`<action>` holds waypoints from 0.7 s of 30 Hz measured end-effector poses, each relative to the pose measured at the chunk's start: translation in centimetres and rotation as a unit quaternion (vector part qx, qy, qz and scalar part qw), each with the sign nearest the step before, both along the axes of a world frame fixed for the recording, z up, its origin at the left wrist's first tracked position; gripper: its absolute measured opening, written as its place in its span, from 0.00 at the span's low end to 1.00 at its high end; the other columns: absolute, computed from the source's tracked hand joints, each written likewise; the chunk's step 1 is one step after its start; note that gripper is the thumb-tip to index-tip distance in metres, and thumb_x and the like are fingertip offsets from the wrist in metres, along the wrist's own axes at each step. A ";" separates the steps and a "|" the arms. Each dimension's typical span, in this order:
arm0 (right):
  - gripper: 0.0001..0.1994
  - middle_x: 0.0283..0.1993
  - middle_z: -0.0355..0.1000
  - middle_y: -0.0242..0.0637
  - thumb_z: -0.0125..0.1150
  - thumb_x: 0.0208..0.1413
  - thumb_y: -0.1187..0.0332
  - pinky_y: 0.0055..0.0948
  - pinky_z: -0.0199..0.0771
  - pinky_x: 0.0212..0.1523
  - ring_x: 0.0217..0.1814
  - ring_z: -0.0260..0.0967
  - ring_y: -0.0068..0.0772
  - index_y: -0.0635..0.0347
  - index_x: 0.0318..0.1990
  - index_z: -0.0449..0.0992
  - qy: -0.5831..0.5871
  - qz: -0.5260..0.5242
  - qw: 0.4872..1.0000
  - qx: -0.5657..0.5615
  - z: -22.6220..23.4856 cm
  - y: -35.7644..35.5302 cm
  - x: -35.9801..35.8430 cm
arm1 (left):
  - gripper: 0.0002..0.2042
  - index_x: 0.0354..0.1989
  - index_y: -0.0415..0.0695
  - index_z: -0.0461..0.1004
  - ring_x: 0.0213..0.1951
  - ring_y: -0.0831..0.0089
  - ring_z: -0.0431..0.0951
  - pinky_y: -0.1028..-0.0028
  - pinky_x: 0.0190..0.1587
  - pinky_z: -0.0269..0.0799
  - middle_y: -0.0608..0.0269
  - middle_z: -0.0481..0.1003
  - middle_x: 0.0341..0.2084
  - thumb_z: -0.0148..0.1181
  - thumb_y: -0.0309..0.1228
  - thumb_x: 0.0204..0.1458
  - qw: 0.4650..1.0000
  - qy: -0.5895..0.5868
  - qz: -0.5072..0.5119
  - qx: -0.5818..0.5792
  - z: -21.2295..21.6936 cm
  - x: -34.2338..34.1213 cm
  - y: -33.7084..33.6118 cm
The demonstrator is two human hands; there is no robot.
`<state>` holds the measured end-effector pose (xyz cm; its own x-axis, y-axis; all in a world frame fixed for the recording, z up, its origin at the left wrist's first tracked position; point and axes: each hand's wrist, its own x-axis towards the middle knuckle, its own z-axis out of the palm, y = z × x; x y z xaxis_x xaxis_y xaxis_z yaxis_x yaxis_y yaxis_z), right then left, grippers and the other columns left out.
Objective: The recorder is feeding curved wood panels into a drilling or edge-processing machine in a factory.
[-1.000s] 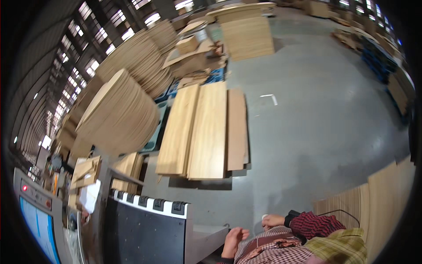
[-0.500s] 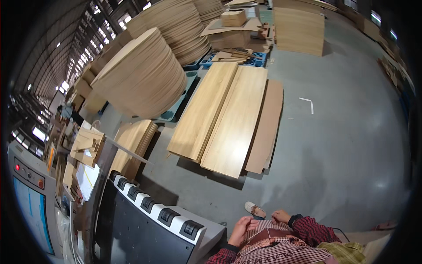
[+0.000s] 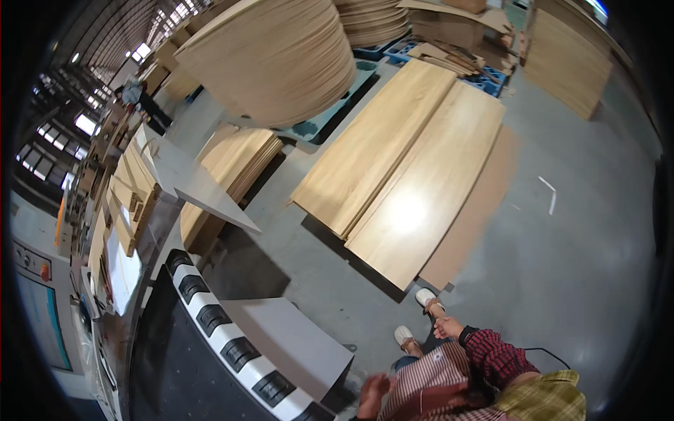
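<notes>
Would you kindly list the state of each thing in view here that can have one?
Left hand: open, empty, near the grey machine table.
Right hand: empty, hanging free above the floor.
Pale wooden veneer sheets: stacked flat on the floor.
Tall veneer pile: bowed, on a blue pallet.

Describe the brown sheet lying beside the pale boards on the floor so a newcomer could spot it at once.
Start at the grey concrete floor and find the two long pale wood board stacks lying side by side in the middle. Along their right edge lies the brown sheet, flat and low. It is darker and duller than the pale boards, and thinner.
</notes>
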<state>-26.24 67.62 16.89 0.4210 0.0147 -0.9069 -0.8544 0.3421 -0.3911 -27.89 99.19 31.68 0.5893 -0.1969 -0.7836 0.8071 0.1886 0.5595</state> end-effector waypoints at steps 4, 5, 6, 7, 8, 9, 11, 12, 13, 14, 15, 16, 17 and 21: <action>0.12 0.24 0.71 0.38 0.46 0.54 0.60 0.31 0.69 0.22 0.22 0.70 0.34 0.59 0.32 0.69 0.020 0.067 0.997 -0.017 -10.0 -1.3 8.0 | 0.15 0.46 0.37 0.65 0.36 0.68 0.73 0.69 0.38 0.70 0.57 0.72 0.32 0.47 0.35 0.55 0.983 0.120 0.139 0.022 -2.0 -2.3 -1.1; 0.13 0.25 0.71 0.41 0.46 0.53 0.60 0.33 0.69 0.23 0.24 0.70 0.37 0.60 0.31 0.69 0.006 0.060 0.997 -0.044 -12.5 -1.2 10.5 | 0.16 0.45 0.37 0.65 0.36 0.68 0.73 0.68 0.39 0.70 0.57 0.72 0.32 0.47 0.36 0.55 0.984 0.133 0.115 0.039 -2.5 -1.9 -1.9; 0.14 0.26 0.71 0.45 0.46 0.53 0.59 0.35 0.69 0.25 0.26 0.71 0.40 0.61 0.31 0.70 -0.003 0.051 0.996 -0.071 -14.8 -1.1 12.3 | 0.16 0.45 0.37 0.65 0.37 0.67 0.73 0.67 0.40 0.70 0.57 0.72 0.33 0.48 0.37 0.55 0.983 0.152 0.088 0.054 -2.5 -1.8 -2.8; 0.15 0.27 0.71 0.48 0.46 0.53 0.59 0.38 0.69 0.26 0.28 0.71 0.43 0.62 0.31 0.71 -0.011 0.044 0.994 -0.100 -17.1 -1.6 13.5 | 0.16 0.44 0.37 0.66 0.37 0.67 0.73 0.67 0.40 0.70 0.57 0.72 0.33 0.48 0.37 0.54 0.984 0.138 0.100 0.052 -2.6 -1.8 -4.3; 0.16 0.27 0.71 0.52 0.46 0.52 0.58 0.40 0.69 0.28 0.30 0.71 0.46 0.64 0.31 0.71 -0.018 0.038 0.991 -0.130 -19.4 -1.8 14.2 | 0.16 0.43 0.38 0.66 0.36 0.67 0.73 0.67 0.40 0.70 0.57 0.72 0.32 0.48 0.38 0.55 0.984 0.144 0.097 0.038 -5.2 -3.7 -3.8; 0.17 0.30 0.71 0.53 0.47 0.52 0.58 0.41 0.68 0.32 0.34 0.71 0.47 0.65 0.33 0.72 -0.072 0.086 0.971 -0.211 -23.3 -4.0 15.0 | 0.15 0.42 0.38 0.67 0.35 0.67 0.73 0.66 0.40 0.70 0.57 0.72 0.31 0.47 0.39 0.55 0.981 0.170 0.092 0.023 -6.3 -3.4 -5.2; 0.18 0.30 0.71 0.48 0.47 0.53 0.57 0.38 0.67 0.37 0.34 0.69 0.41 0.68 0.35 0.72 -0.103 0.113 0.925 -0.347 -31.7 -7.7 16.0 | 0.15 0.40 0.38 0.67 0.34 0.67 0.73 0.66 0.40 0.70 0.57 0.72 0.31 0.47 0.39 0.55 0.975 0.206 0.088 0.004 -7.8 -1.6 -8.4; 0.19 0.28 0.70 0.41 0.46 0.54 0.57 0.34 0.67 0.37 0.31 0.68 0.34 0.70 0.36 0.71 -0.082 0.091 0.907 -0.404 -34.5 -8.9 16.1 | 0.15 0.39 0.38 0.68 0.35 0.68 0.73 0.66 0.40 0.70 0.57 0.72 0.31 0.47 0.40 0.55 0.975 0.215 0.053 0.001 -7.9 0.3 -10.2; 0.19 0.28 0.70 0.41 0.46 0.54 0.57 0.34 0.67 0.37 0.31 0.68 0.34 0.70 0.36 0.71 -0.081 0.106 0.914 -0.383 -34.5 -7.0 17.3 | 0.15 0.38 0.38 0.68 0.35 0.68 0.73 0.65 0.41 0.69 0.57 0.72 0.31 0.47 0.40 0.55 0.974 0.222 0.035 0.018 -7.9 1.3 -10.7; 0.19 0.32 0.71 0.42 0.48 0.53 0.57 0.36 0.67 0.39 0.35 0.68 0.37 0.68 0.40 0.70 -0.034 0.024 0.963 -0.267 -31.8 -4.9 19.7 | 0.15 0.38 0.38 0.68 0.35 0.68 0.73 0.65 0.41 0.69 0.57 0.72 0.31 0.47 0.40 0.55 0.971 0.229 0.055 0.037 -8.4 1.4 -10.6; 0.20 0.37 0.71 0.42 0.50 0.52 0.56 0.37 0.67 0.42 0.40 0.69 0.39 0.66 0.44 0.69 0.018 -0.062 0.985 -0.158 -29.8 -4.3 21.5 | 0.15 0.37 0.38 0.69 0.35 0.68 0.73 0.65 0.41 0.69 0.57 0.73 0.31 0.47 0.40 0.55 0.968 0.236 0.072 0.040 -9.1 1.5 -11.0; 0.20 0.37 0.71 0.42 0.50 0.52 0.56 0.37 0.67 0.42 0.40 0.69 0.39 0.66 0.44 0.69 0.021 -0.058 0.986 -0.155 -29.8 -4.6 21.8 | 0.16 0.37 0.38 0.69 0.35 0.69 0.73 0.65 0.41 0.69 0.56 0.73 0.31 0.47 0.40 0.55 0.966 0.242 0.079 0.037 -9.6 1.7 -11.5; 0.20 0.41 0.70 0.41 0.49 0.53 0.56 0.36 0.66 0.44 0.44 0.67 0.36 0.64 0.46 0.67 0.043 -0.135 0.982 -0.121 -30.0 -5.0 22.0 | 0.16 0.37 0.38 0.69 0.35 0.69 0.73 0.65 0.40 0.69 0.56 0.73 0.32 0.47 0.41 0.56 0.969 0.233 0.073 0.043 -9.8 1.9 -11.8; 0.19 0.42 0.70 0.36 0.50 0.55 0.56 0.30 0.70 0.39 0.41 0.68 0.30 0.59 0.48 0.64 0.016 -0.286 0.958 -0.023 -31.8 -6.2 20.5 | 0.17 0.39 0.39 0.68 0.35 0.70 0.73 0.65 0.40 0.69 0.57 0.72 0.33 0.47 0.43 0.55 0.968 0.234 0.078 0.036 -10.4 2.4 -11.6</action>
<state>-5.70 61.38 -14.87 0.3208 -0.2513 -0.9132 -0.5442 0.7403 -0.3949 -25.50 87.55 21.29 0.1847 -0.0694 -0.9803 0.9403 0.3026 0.1557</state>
